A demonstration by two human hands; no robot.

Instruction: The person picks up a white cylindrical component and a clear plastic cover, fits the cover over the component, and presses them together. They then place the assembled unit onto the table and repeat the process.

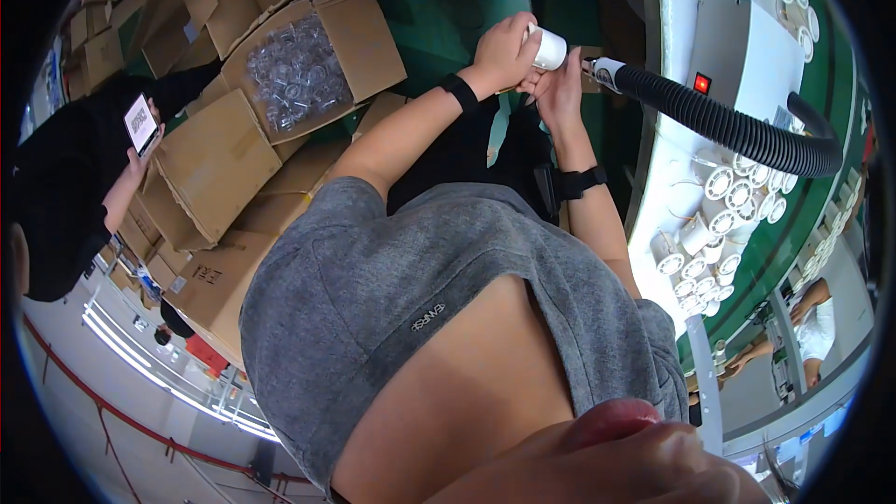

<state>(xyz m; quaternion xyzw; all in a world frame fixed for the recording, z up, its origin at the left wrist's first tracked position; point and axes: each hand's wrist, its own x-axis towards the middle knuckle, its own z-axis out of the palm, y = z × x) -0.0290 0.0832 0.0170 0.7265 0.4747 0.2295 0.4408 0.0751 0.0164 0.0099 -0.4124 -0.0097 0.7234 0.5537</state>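
Observation:
My left hand (505, 51) is closed round a white plastic cylinder (551, 49), whose open or flat end points right. Just below and right of it is my right hand (558, 93), its fingers bent up beside the cylinder's lower edge; whether they touch it, or pinch something small, is hidden. Close to the right fingertips ends the nozzle (605, 73) of a ribbed black hose (728, 117). Both wrists carry black bands.
At left, an open cardboard box (364, 42) holds many clear plastic parts (297, 75). A white table (667, 33) runs along the right, bearing a grey machine (737, 61) with a red switch and several white slotted cylinders (719, 224). A person (84, 168) at left holds a phone (141, 124).

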